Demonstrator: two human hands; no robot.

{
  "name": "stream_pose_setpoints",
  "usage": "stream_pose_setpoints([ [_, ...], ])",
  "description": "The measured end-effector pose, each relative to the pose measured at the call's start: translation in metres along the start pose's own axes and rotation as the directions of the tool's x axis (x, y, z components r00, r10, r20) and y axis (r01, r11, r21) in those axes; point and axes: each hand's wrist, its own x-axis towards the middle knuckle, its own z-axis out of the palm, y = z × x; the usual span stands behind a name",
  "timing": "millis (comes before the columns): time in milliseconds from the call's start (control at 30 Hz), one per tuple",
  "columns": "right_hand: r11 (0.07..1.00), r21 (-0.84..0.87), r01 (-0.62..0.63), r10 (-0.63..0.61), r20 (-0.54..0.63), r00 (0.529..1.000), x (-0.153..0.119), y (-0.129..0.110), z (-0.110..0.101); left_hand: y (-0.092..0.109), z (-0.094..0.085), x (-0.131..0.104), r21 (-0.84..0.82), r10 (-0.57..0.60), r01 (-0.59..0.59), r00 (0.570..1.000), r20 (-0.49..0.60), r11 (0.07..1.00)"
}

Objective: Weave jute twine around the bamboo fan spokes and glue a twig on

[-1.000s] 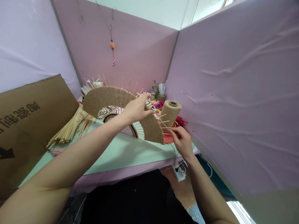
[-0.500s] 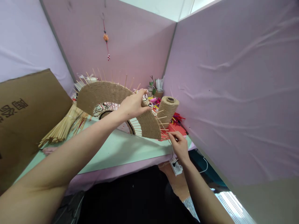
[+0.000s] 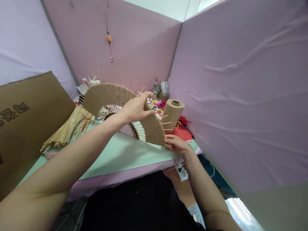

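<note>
I am gripping the top edge of the woven twine arc point(image 3: 120, 96) with my left hand point(image 3: 136, 108), keeping it upright over the green surface point(image 3: 120, 157) so its lower end is reachable; my right hand point(image 3: 176, 144) is pinching there, though the strand itself is too fine to see.

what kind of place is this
Likely a partitioned craft workstation: pink fabric panels wall in a green table with a twine spool, a bundle of bamboo sticks and a half-woven twine fan frame.
</note>
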Motion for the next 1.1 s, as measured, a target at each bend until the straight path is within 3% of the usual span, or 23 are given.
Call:
stream_pose_setpoints([
  [133, 0.996, -0.026, 0.090, -0.091, -0.077, 0.993, 0.005, -0.002, 0.016, 0.000, 0.001, -0.009, 0.012, -0.025, 0.025, 0.999, -0.036, 1.000],
  [233, 0.992, -0.045, 0.121, -0.123, -0.041, 0.992, 0.004, -0.005, 0.022, 0.003, 0.006, -0.024, 0.055, -0.030, 0.038, 0.991, -0.133, 0.998],
  [333, 0.983, -0.090, 0.161, -0.160, 0.015, 0.987, 0.002, -0.008, 0.024, 0.010, 0.014, -0.041, 0.171, 0.059, -0.023, 0.975, -0.213, 0.985],
  [433, 0.973, -0.126, 0.192, -0.187, 0.050, 0.981, 0.003, -0.009, 0.026, 0.019, 0.025, -0.047, 0.238, 0.232, -0.207, 0.969, -0.082, 0.949],
  [500, 0.974, -0.122, 0.193, -0.189, 0.049, 0.981, 0.004, -0.009, 0.027, 0.025, 0.031, -0.042, 0.230, 0.281, -0.283, 0.959, 0.042, 0.931],
  [700, 0.969, -0.131, 0.211, -0.228, -0.134, 0.964, 0.007, -0.001, 0.018, 0.032, 0.034, -0.023, 0.222, 0.174, -0.218, 0.964, 0.199, 0.951],
  [833, 0.908, -0.303, 0.290, -0.377, -0.289, 0.880, -0.004, 0.016, 0.005, 0.032, 0.030, -0.024, 0.258, 0.129, -0.174, 0.975, 0.183, 0.950],
  [933, 0.836, -0.447, 0.319, -0.507, -0.404, 0.761, -0.023, 0.034, 0.001, 0.033, 0.030, -0.023, 0.276, 0.075, -0.109, 0.989, 0.131, 0.955],
  [1000, 0.752, -0.562, 0.345, -0.614, -0.408, 0.676, -0.038, 0.046, 0.003, 0.033, 0.033, -0.022, 0.287, 0.051, -0.083, 0.992, 0.118, 0.954],
  [1100, 0.562, -0.750, 0.350, -0.757, -0.294, 0.584, -0.053, 0.058, 0.010, 0.032, 0.039, -0.019, 0.292, 0.031, -0.062, 0.993, 0.110, 0.954],
])
